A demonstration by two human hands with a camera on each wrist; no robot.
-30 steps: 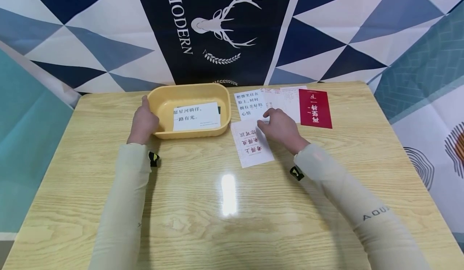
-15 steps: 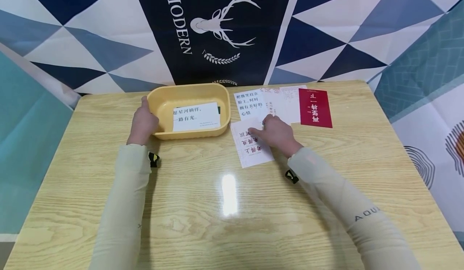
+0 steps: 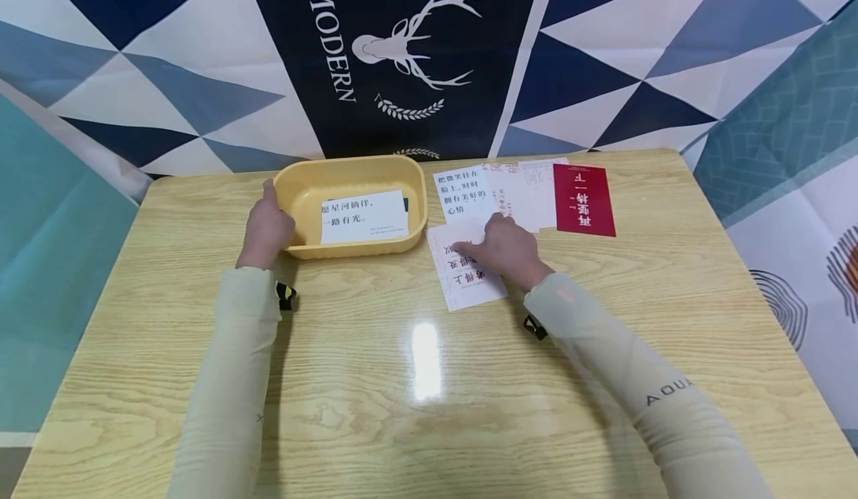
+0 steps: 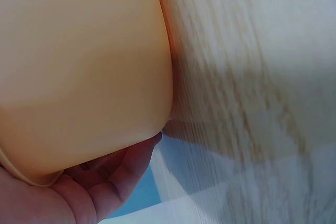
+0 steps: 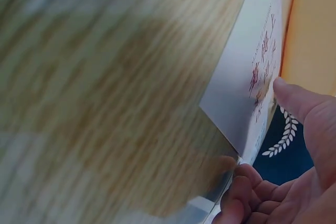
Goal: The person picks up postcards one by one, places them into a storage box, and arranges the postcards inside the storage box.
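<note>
Glossy wood-grain table [image 3: 415, 380] under both hands; smooth matt plastic tub [image 3: 348, 179] at left hand [image 3: 267, 227]; matt paper card [image 3: 465, 279] under right hand [image 3: 509, 249].

A red card [image 3: 584, 199] lies near the table's [image 3: 415, 409] far edge, right of centre, beside two white cards, one pale-printed [image 3: 529, 190] and one with black characters [image 3: 459, 194]. Behind the far edge hangs a geometric blue-and-white backdrop [image 3: 603, 59] with a white deer emblem [image 3: 409, 41].
</note>
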